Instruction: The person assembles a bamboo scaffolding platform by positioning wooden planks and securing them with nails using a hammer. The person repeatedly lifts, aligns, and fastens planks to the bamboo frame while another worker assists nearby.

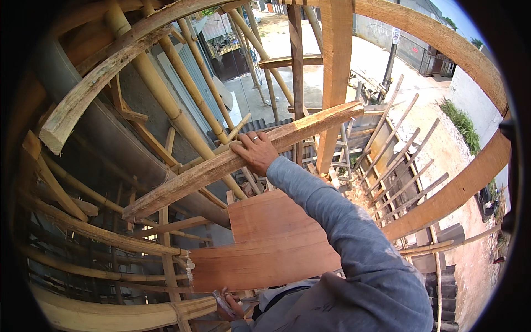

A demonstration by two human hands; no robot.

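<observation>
Beam (188, 182) slants beyond the boards (265, 260), the right hand (259, 154) wrapped over its middle, presumably to steady it; low down, the left hand (234, 309) clasps something clear (222, 304), too small to name.

Signs, upper rt., bkgd: small white placard (396, 36) w/ dark marks, mounted on dark pole (390, 65); small red patch (415, 50), poss. a sign, on grey gate (408, 43); faint scrawl-like marks on pale wall (365, 27) nearby. All too small to read; no legible txt or nos.
</observation>
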